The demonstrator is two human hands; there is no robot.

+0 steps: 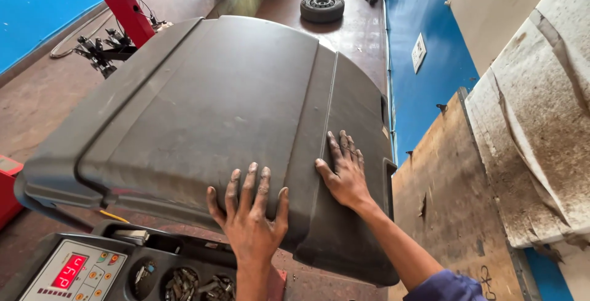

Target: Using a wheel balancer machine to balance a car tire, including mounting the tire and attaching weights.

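Both hands flat on big grey plastic hood (209, 110), a curved machine cover tilted over the machine, filling mid frame. Left hand (249, 215) lies palm down near hood's lower edge, fingers spread, gripping nothing. Right hand (345, 169) also flat and unclenched, pressed on hood's right panel just past the vertical seam, fingers pointing up, blue sleeve (445, 287) at bottom edge. Hands near each other, not touching. Under the hood at bottom left sits the control panel (74, 270) with red digit display and orange buttons; beside it round trays with small metal weights (196, 285). Red post (120, 3) rises upper left, black clamp tools (101, 52) hanging by it. Tyre (322, 7) lies on brown floor (43, 104) far back. Blue wall (424, 24) on right, worn board (455, 202) leaning below it
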